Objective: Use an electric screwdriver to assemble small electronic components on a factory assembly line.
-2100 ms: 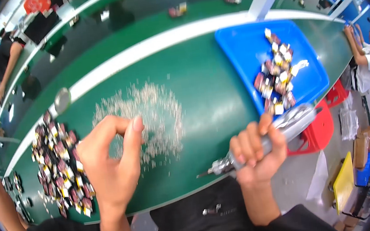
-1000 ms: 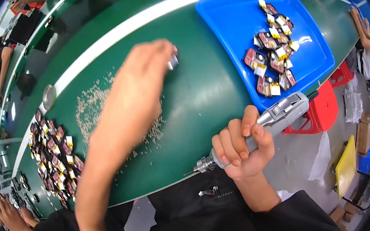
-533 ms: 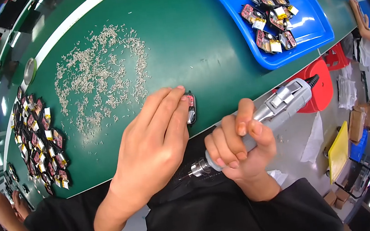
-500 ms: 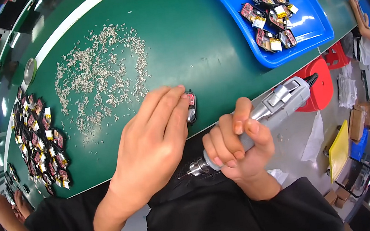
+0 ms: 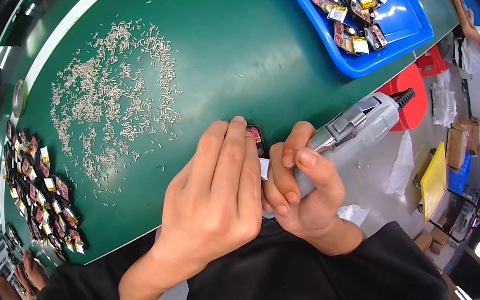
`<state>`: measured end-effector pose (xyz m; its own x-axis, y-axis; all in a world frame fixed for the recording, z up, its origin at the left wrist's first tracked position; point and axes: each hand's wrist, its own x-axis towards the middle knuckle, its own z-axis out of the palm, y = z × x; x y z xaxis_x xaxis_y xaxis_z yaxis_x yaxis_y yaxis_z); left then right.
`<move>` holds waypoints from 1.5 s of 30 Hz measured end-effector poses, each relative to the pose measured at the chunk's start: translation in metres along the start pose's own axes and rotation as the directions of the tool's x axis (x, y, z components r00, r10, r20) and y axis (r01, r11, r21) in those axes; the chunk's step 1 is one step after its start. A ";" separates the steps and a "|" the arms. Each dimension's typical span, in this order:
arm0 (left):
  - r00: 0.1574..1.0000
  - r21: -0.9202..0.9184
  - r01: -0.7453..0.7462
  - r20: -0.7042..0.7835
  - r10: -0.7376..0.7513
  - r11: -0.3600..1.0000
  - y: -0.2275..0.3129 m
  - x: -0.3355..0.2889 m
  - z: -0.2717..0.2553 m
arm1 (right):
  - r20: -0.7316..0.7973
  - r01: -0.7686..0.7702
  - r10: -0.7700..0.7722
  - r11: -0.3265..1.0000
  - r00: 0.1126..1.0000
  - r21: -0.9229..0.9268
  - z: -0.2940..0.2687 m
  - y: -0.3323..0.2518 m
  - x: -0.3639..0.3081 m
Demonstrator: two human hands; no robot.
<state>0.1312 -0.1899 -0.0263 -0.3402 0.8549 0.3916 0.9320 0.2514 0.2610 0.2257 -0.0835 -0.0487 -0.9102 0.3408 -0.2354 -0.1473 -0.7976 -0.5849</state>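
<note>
Under the fingertips of my left hand, near the bench's front edge, is a small black device with a red circuit board. A silver-white battery pouch shows beside it, between my hands. My left fingers lie close together along the device and partly cover it; the thumb is hidden. My right hand is wrapped round a grey electric screwdriver, which lies slantwise with its cable end at the upper right. The screwdriver's tip is hidden behind my hands. Both hands nearly touch.
Many small screws lie scattered over the green bench. A pile of similar devices sits at the left. More lie in a blue tray at the far right. A red stool stands beside the bench. Other people's arms show at both sides.
My right hand has brought the screwdriver up and left, close against my left hand. The battery pouch now shows between them. The bench items have shifted left in view.
</note>
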 end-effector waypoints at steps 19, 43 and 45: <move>0.995 0.079 -0.088 0.062 0.083 0.993 -0.004 -0.012 0.002 | 0.513 0.302 -0.127 0.913 0.849 -0.273 0.008 -0.096 0.058; 1.000 -0.041 0.012 0.029 -0.011 0.999 -0.002 -0.017 0.002 | 0.605 0.271 -0.060 0.925 0.794 -0.265 0.000 -0.085 0.075; 0.999 -0.053 0.014 0.041 -0.012 0.999 0.000 -0.015 0.001 | 0.623 0.280 -0.016 0.902 0.782 -0.328 0.008 -0.087 0.076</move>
<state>0.1361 -0.2026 -0.0329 -0.3456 0.8698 0.3521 0.9194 0.2388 0.3126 0.1662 0.0078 -0.0098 -0.9505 -0.0313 0.3091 -0.2606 -0.4614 -0.8481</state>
